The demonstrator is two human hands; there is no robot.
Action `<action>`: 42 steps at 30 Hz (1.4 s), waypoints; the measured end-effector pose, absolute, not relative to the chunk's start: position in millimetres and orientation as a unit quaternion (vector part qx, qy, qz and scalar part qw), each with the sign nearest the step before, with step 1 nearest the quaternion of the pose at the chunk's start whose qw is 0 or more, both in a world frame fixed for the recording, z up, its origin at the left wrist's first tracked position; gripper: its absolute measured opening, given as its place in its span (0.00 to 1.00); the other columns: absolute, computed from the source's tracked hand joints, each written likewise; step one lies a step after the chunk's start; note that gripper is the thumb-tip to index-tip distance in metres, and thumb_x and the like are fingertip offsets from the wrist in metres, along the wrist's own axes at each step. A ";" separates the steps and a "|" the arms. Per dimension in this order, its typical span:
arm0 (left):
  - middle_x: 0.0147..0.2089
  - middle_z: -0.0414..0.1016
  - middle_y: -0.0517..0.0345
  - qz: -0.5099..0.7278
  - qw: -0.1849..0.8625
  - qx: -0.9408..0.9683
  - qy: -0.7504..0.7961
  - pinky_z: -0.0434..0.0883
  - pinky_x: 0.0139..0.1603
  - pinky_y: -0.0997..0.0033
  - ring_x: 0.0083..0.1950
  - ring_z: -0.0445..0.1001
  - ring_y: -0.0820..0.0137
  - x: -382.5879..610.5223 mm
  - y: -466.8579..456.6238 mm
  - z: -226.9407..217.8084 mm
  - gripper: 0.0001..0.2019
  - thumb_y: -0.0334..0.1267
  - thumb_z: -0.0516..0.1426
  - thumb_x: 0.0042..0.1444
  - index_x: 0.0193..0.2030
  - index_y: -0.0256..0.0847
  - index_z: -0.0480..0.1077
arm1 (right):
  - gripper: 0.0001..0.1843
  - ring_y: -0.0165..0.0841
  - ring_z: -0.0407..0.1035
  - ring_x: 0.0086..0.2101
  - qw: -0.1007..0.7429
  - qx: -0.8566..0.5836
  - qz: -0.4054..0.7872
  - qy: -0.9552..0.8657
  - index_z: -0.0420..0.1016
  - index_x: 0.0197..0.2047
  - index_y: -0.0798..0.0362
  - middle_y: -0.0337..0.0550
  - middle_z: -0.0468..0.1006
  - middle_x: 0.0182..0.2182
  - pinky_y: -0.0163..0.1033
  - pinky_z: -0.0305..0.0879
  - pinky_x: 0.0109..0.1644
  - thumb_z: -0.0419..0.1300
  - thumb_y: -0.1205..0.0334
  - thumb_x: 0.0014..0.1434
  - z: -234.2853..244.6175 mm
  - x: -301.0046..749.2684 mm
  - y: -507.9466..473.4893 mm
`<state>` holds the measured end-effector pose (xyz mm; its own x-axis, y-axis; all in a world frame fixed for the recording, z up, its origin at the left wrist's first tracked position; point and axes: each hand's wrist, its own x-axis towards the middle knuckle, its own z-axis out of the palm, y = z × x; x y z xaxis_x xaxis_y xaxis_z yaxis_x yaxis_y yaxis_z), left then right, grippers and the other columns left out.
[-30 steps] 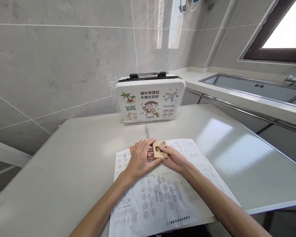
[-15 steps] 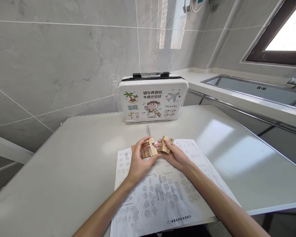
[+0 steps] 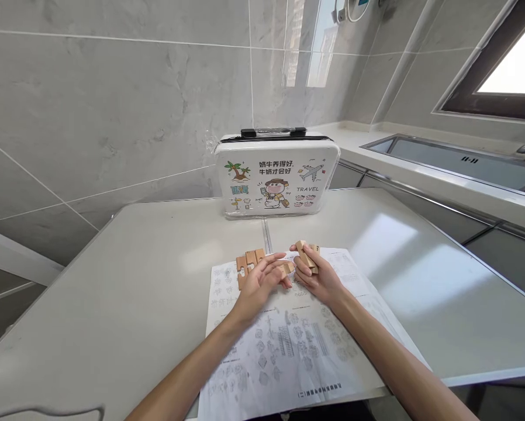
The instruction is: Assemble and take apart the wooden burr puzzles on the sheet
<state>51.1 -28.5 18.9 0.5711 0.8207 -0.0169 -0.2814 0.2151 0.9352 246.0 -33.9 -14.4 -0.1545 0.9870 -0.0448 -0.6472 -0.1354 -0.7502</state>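
Note:
My left hand (image 3: 262, 286) grips a notched wooden puzzle piece (image 3: 287, 268) between thumb and fingers. Close by on the right, my right hand (image 3: 321, 279) is closed around light wooden puzzle pieces (image 3: 305, 255), one of which bears a "3". How these fit together is partly covered by my fingers. Several reddish-brown notched pieces (image 3: 246, 260) lie side by side beyond my left hand, which hides some of them. Under both hands is a printed instruction sheet (image 3: 315, 374) with small line drawings of puzzles.
A white carry case (image 3: 277, 175) with cartoon prints and a black handle stands against the tiled wall at the back of the white table (image 3: 135, 304). Farther right, a counter holds a sink (image 3: 459, 161) below a window.
My left hand has turned its piece from upright to nearly level and rolled over. My right hand has shifted slightly right with its pieces. More of the brown pieces show.

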 end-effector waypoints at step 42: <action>0.26 0.54 0.70 0.327 0.846 0.352 0.232 0.50 0.13 0.84 0.19 0.42 0.81 50.8 -23.8 16.9 0.24 0.60 0.56 0.68 0.55 0.42 0.70 | 0.23 0.21 0.42 0.14 0.550 -0.289 0.703 -0.346 0.75 0.42 0.52 0.29 0.63 0.18 0.30 0.47 0.20 0.55 0.39 0.72 -22.4 243.6 -37.8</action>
<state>50.8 -23.8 16.9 0.6795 0.7155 -0.1622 -0.3898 0.5394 0.7464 243.6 -37.8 -22.4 -0.2292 0.9730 -0.0259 -0.5732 -0.1565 -0.8043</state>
